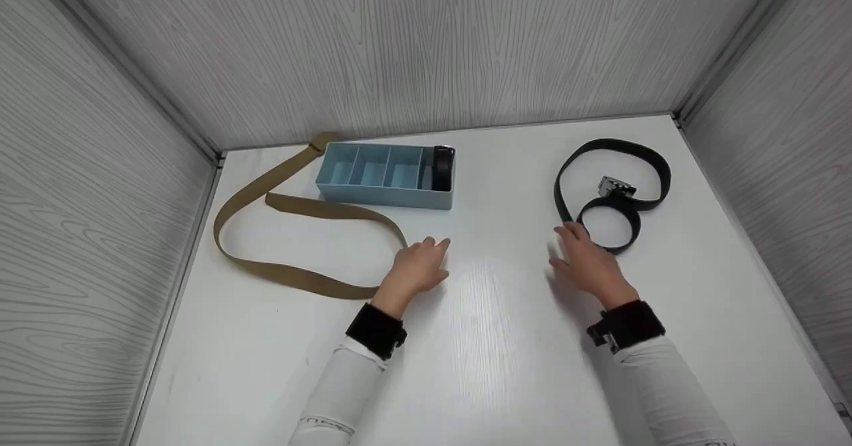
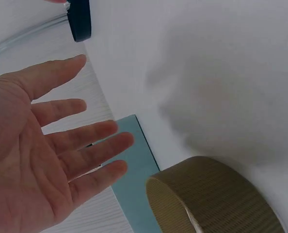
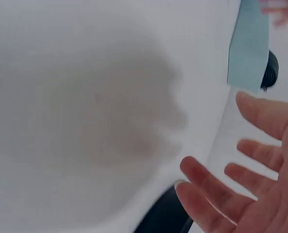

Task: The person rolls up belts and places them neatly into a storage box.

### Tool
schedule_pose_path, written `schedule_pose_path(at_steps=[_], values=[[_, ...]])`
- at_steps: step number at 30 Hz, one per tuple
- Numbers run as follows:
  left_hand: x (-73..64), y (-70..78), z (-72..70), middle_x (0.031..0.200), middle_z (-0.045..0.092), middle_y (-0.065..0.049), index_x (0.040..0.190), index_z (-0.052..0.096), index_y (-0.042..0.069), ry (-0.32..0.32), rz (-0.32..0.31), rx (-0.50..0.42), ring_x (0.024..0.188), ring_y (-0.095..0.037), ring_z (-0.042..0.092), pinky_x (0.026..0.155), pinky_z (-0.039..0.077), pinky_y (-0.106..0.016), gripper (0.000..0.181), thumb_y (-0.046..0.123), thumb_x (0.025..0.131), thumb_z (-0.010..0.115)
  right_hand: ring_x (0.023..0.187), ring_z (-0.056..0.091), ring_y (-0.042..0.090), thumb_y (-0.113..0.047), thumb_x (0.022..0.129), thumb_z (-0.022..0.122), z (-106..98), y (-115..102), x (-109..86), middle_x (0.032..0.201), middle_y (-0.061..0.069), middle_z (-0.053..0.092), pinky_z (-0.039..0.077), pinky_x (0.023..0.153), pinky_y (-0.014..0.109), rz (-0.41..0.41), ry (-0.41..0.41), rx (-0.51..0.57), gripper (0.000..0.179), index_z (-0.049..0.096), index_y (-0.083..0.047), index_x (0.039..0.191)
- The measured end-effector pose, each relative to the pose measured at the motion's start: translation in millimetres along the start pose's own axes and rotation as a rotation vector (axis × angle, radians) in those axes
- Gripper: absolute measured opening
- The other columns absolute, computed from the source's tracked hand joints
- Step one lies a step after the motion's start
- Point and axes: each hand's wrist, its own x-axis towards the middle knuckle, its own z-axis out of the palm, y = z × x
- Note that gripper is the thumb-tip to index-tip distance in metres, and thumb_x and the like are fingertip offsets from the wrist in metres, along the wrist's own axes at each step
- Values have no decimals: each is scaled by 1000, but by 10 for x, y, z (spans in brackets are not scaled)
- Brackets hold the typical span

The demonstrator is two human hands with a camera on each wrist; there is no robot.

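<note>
My left hand (image 1: 419,266) hovers over the table with fingers spread, beside the looped right end of a tan webbing belt (image 1: 286,274). In the left wrist view its palm faces the camera with nothing in it, and the belt (image 2: 216,189) stands on edge below the fingers. My right hand (image 1: 586,263) is held with loose, parted fingers at the near side of a black belt (image 1: 616,144), overlapping it in the head view. That belt lies in a loose coil around its silver buckle (image 1: 614,185). The right wrist view shows the black belt (image 3: 166,213) close to the fingertips.
A light blue divided box (image 1: 386,198) stands at the back, left of centre. A rolled black item (image 1: 442,168) sits upright in its rightmost compartment. The tan belt's far end lies against the box's left side. Grey wood-grain panels (image 1: 426,46) enclose the white table on three sides.
</note>
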Motion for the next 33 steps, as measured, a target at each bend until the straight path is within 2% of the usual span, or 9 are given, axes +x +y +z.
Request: schedule_pose_path(at_steps=[2, 5, 8, 10, 12, 14, 21, 28, 33], values=[[-121, -18, 83, 132, 56, -17, 145, 46, 8, -34, 0, 24, 113, -34, 59, 88, 50, -46, 61, 29, 92, 68, 72, 61, 36, -21, 95, 64, -96, 120, -32, 145, 28, 32, 50, 63, 51, 65, 12, 6, 62, 37, 3, 144], [-278, -48, 195, 130, 57, -19, 137, 54, 1, -60, 19, 12, 113, -34, 59, 91, 49, -44, 54, 25, 91, 69, 76, 60, 41, -24, 96, 60, -218, 294, -85, 147, 30, 27, 48, 68, 56, 162, -41, 21, 65, 30, 2, 148], [-401, -72, 273, 133, 55, -21, 122, 62, -7, -92, 34, -25, 119, -34, 56, 99, 44, -41, 43, 18, 89, 71, 95, 58, 52, -29, 98, 57, -287, 447, -129, 150, 32, 19, 45, 79, 61, 208, -141, 39, 68, 25, 2, 151], [-458, -88, 307, 137, 52, -22, 115, 65, -10, -111, 35, -45, 125, -34, 52, 104, 39, -39, 37, 14, 87, 71, 108, 51, 58, -33, 99, 55, -299, 532, -150, 151, 33, 16, 41, 86, 65, 218, -187, 45, 69, 24, 2, 151], [-496, -106, 331, 143, 48, -21, 116, 64, -10, -122, 28, -47, 132, -33, 46, 108, 34, -38, 38, 14, 87, 71, 115, 44, 62, -36, 100, 53, -296, 589, -164, 150, 34, 16, 38, 91, 66, 219, -211, 49, 69, 25, 3, 150], [-518, -124, 349, 145, 46, -20, 119, 63, -10, -117, 25, -37, 135, -31, 42, 110, 32, -37, 41, 15, 87, 70, 117, 40, 64, -37, 100, 52, -279, 624, -175, 149, 35, 18, 36, 93, 67, 221, -213, 47, 68, 28, 5, 149], [-521, -145, 391, 145, 46, -20, 122, 62, -8, -91, 41, -9, 135, -32, 43, 109, 32, -36, 45, 18, 87, 70, 123, 32, 63, -38, 100, 52, -211, 621, -201, 142, 38, 30, 34, 94, 69, 242, -208, 15, 63, 39, 8, 142], [-518, -139, 420, 146, 46, -19, 123, 62, -8, -91, 26, 1, 136, -30, 42, 109, 33, -36, 46, 20, 87, 71, 119, 36, 62, -37, 98, 55, -169, 555, -206, 137, 40, 35, 38, 89, 68, 232, -192, -19, 62, 44, 11, 137], [-517, -126, 423, 146, 45, -18, 120, 63, -7, -100, 7, -3, 136, -30, 41, 109, 33, -36, 44, 21, 88, 71, 114, 43, 60, -36, 98, 56, -134, 342, -202, 132, 38, 42, 42, 83, 66, 198, -219, -56, 58, 47, 10, 134]])
